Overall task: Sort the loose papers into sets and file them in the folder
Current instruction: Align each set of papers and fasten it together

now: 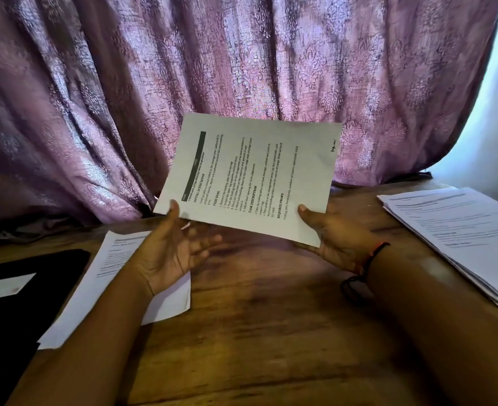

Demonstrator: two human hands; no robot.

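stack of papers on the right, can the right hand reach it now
Probably yes: the stack of papers lies uncovered on the table beside the right forearm, nothing between them. The right hand pinches the printed sheet, though, so it must let go first.

Left hand and right hand pinch white printed sheet above brown wooden counter, thumbs on top. White paper stack lies right; black folder left.
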